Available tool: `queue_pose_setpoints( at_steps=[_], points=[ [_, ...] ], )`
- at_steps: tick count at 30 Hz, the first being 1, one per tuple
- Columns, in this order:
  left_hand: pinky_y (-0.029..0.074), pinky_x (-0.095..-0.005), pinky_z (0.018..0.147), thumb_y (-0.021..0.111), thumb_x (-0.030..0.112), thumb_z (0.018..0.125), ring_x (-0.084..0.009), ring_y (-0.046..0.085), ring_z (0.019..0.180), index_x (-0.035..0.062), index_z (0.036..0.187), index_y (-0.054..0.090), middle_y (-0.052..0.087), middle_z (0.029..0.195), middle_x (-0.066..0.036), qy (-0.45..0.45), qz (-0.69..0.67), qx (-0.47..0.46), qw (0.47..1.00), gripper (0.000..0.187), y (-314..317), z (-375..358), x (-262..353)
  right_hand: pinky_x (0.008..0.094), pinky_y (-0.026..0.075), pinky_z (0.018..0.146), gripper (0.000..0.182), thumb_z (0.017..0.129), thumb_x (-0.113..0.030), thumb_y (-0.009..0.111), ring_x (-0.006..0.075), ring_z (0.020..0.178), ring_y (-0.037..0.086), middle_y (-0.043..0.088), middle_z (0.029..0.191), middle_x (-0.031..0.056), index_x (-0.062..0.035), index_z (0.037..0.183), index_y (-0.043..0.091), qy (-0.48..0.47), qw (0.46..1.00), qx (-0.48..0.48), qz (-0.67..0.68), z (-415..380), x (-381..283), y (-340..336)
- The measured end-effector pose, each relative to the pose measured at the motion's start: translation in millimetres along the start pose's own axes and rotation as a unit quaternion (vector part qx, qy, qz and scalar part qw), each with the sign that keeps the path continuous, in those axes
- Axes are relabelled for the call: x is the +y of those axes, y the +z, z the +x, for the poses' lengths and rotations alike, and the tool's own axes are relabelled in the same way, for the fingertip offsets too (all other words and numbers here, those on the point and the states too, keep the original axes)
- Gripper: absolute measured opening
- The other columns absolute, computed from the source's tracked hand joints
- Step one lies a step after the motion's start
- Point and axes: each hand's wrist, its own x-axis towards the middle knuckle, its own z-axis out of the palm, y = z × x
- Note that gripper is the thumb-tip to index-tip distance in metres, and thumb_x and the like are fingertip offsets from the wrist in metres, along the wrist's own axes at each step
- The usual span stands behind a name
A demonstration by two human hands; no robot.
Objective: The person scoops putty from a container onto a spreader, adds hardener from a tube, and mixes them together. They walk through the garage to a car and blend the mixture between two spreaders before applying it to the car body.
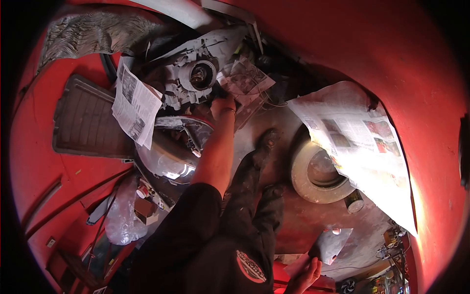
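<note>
My left arm reaches up to a dusty grey gearbox-like casting (174,81) with a round open housing (198,75). Just below that opening, my left hand (223,108) is bent inward at the wrist, its fingers hidden in shadow. Printed newspaper (247,76) lies right beside this hand. Low on the right, my right hand (309,274) pinches a thin grey sheet (335,245) by its edge, well away from the casting. Under my left forearm is a shiny curved panel or lamp (174,159).
Newspaper (355,139) covers part of the red bodywork on the right, above a tyre (301,171) and a tin (354,202). Another newspaper sheet (137,105) hangs at left beside a dark ribbed panel (90,117). A clear plastic bag (125,215) sits lower left.
</note>
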Motion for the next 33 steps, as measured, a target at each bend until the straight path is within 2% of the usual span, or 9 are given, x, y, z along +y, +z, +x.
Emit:
queue_pose_setpoints(
  at_steps=[10,16,18,19,21,25,30,32,33],
  points=[
    [0.060,-0.0453,0.096,0.079,0.068,0.073,-0.0353,0.073,0.114,-0.0022,0.117,0.074,0.074,0.121,-0.024,-0.039,-0.047,0.011,0.998,0.083,5,17,-7,0.0324,0.052,0.101,0.033,0.100,-0.015,0.068,0.0228,0.114,0.065,0.072,0.120,0.0123,0.0069,0.125,0.069,-0.037,0.998,-0.052,0.018,9,9,-15],
    [0.059,-0.0468,0.096,0.072,0.061,0.081,-0.0341,0.074,0.113,0.0074,0.121,0.075,0.075,0.123,-0.019,0.036,-0.008,-0.001,0.999,0.067,-16,-1,-12,0.0340,0.052,0.104,0.035,0.100,-0.016,0.069,0.0243,0.117,0.064,0.071,0.124,0.0132,0.0070,0.127,0.068,-0.045,0.997,-0.066,0.016,10,16,-22],
    [0.060,-0.0439,0.093,0.064,0.046,0.088,-0.0354,0.073,0.112,0.0127,0.102,0.081,0.076,0.115,-0.018,0.150,0.053,-0.012,0.987,0.040,-29,-32,-31,0.0334,0.053,0.096,0.022,0.100,-0.020,0.070,0.0201,0.104,0.065,0.071,0.112,0.0075,-0.0022,0.113,0.068,-0.078,0.990,-0.094,0.067,19,36,-31],
    [0.056,-0.0400,0.079,0.067,0.041,0.088,-0.0277,0.071,0.095,0.0088,0.095,0.080,0.075,0.102,-0.016,0.122,-0.089,-0.068,0.986,0.035,-22,-38,-47,0.0331,0.054,0.092,0.016,0.100,-0.022,0.071,0.0180,0.097,0.066,0.071,0.106,0.0046,-0.0068,0.105,0.068,-0.096,0.985,-0.108,0.094,23,47,-37],
    [0.045,-0.0294,0.052,0.080,0.031,0.086,-0.0110,0.060,0.055,0.0031,0.083,0.077,0.071,0.076,-0.007,0.088,-0.363,-0.171,0.912,0.028,-22,-71,-82,0.0306,0.051,0.089,0.015,0.101,-0.021,0.070,0.0152,0.094,0.063,0.070,0.104,0.0021,-0.0064,0.102,0.069,-0.099,0.980,-0.132,0.108,20,50,-37],
    [0.045,-0.0284,0.056,0.072,0.008,0.091,-0.0138,0.057,0.063,0.0030,0.103,0.073,0.066,0.079,-0.005,0.243,-0.635,-0.320,0.660,0.013,-243,-239,-89,0.0269,0.043,0.083,0.015,0.101,-0.019,0.068,0.0106,0.089,0.056,0.066,0.097,-0.0018,-0.0048,0.098,0.071,-0.150,0.976,-0.157,0.032,20,45,-53],
    [0.041,-0.0314,0.047,0.073,0.016,0.090,-0.0150,0.058,0.064,0.0070,0.099,0.072,0.065,0.083,-0.006,0.607,-0.569,-0.348,0.431,0.012,-488,-373,-142,0.0263,0.045,0.071,0.024,0.100,-0.021,0.067,0.0067,0.080,0.055,0.067,0.085,-0.0017,0.0012,0.100,0.074,-0.198,0.962,-0.163,-0.091,33,50,-89],
    [0.042,-0.0310,0.049,0.073,0.015,0.090,-0.0147,0.058,0.065,0.0067,0.099,0.072,0.065,0.085,-0.006,0.747,-0.468,-0.314,0.353,0.012,-550,-415,-159,0.0198,0.033,0.060,0.014,0.103,-0.017,0.068,-0.0017,0.069,0.046,0.059,0.079,-0.0125,-0.0079,0.095,0.076,-0.244,0.949,-0.201,0.007,22,46,-91],
    [0.042,-0.0308,0.049,0.073,0.015,0.090,-0.0146,0.058,0.066,0.0065,0.099,0.072,0.065,0.085,-0.006,0.794,-0.414,-0.298,0.331,0.012,-568,-437,-165,0.0185,0.041,0.069,0.014,0.103,-0.012,0.066,-0.0005,0.078,0.054,0.067,0.089,-0.0088,-0.0054,0.104,0.079,-0.229,0.948,-0.217,0.053,16,44,-95]
  ],
)
